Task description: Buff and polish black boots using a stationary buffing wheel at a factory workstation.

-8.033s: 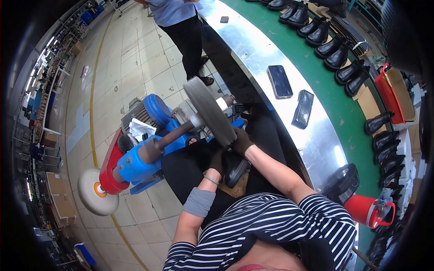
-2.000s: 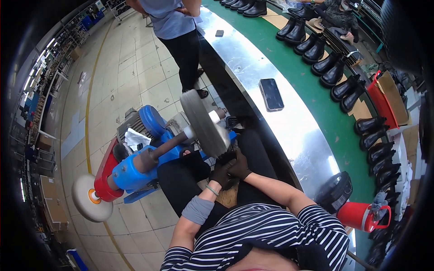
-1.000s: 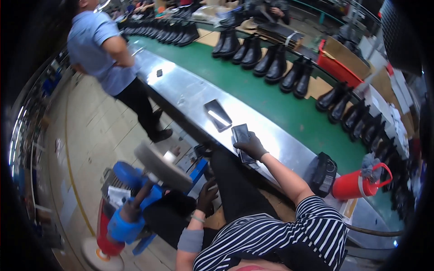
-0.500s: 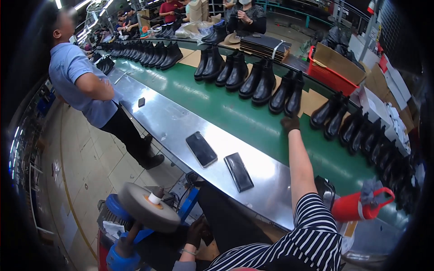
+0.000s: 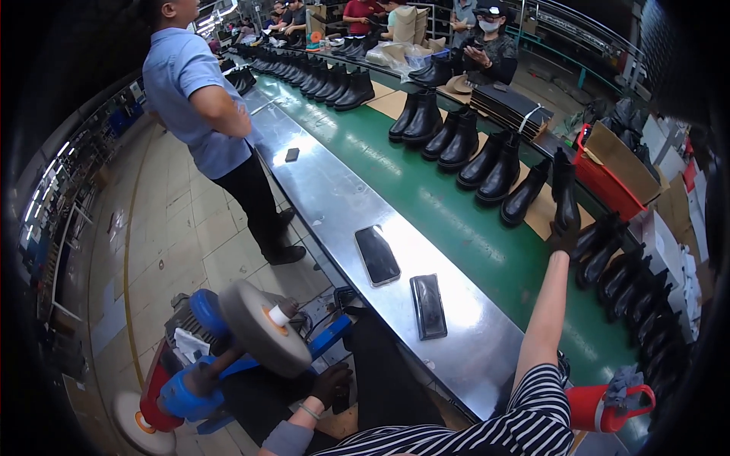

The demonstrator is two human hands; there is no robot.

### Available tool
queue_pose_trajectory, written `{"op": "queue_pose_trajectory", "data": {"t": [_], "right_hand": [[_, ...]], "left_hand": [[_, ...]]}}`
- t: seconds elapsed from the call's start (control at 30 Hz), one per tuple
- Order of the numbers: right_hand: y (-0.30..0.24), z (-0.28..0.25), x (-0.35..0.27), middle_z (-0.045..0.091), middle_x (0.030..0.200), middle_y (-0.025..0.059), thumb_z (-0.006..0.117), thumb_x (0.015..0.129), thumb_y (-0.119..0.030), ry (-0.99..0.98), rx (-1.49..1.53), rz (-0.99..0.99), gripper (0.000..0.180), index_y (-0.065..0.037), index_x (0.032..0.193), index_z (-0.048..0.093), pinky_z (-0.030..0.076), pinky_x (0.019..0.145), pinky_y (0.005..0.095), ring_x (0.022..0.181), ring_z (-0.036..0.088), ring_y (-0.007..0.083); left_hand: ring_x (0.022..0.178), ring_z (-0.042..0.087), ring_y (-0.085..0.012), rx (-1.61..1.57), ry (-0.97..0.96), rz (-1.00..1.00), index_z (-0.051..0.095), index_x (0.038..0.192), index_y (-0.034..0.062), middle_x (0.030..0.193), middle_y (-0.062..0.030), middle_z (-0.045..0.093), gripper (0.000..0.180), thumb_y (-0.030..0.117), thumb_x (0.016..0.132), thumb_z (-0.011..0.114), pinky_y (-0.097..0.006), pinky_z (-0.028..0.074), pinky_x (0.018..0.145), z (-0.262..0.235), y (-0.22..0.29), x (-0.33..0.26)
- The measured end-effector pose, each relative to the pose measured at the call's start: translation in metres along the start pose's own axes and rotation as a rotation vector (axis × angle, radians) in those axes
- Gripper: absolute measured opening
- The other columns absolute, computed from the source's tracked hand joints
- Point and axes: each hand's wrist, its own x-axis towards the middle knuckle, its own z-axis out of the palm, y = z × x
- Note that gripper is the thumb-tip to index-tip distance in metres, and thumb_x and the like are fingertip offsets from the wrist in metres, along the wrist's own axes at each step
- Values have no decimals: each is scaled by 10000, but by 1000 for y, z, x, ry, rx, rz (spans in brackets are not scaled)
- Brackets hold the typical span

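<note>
My right hand (image 5: 561,240), in a dark glove, is stretched far out over the green conveyor belt (image 5: 426,190). It closes on the base of a tall black boot (image 5: 565,190) that stands upright on a brown card. My left hand (image 5: 332,384), also gloved, rests low on my dark lap beside the grey buffing wheel (image 5: 262,334). Its fingers are curled, and I cannot make out anything in them. More black boots (image 5: 456,140) stand in pairs along the belt to the left of the held boot.
Two flat dark slabs (image 5: 378,254) (image 5: 428,305) lie on the steel table (image 5: 334,205) before the belt. The blue buffing machine (image 5: 190,380) stands at my left knee. A person in a blue shirt (image 5: 201,99) stands left. A red jug (image 5: 593,406) sits by my right side.
My view has swung up from the wheel to the belt. My right hand left the steel table and reached out along the belt to the tall boot. My left hand stayed on my lap.
</note>
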Motion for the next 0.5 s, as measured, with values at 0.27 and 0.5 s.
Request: {"op": "queue_pose_trajectory", "data": {"t": [0.27,0.5], "right_hand": [[-179,-21,-106,601,1078,76,514,907,-41,-499,421,-236,209,-7,1103,579,487,878,334,1012,581,175],[-150,93,-401,623,1097,86,474,931,-203,-1411,59,108,281,-28,1083,632,417,954,330,1052,549,161]], "left_hand": [[990,581,-205,-115,-54,-57,557,1200,121,1132,-74,610,391,323,867,586,-372,467,756,-6,21,-10],[1065,563,-201,-606,-384,202,552,1211,104,1217,-80,560,411,357,888,533,-395,431,908,-6,21,-19]]}}
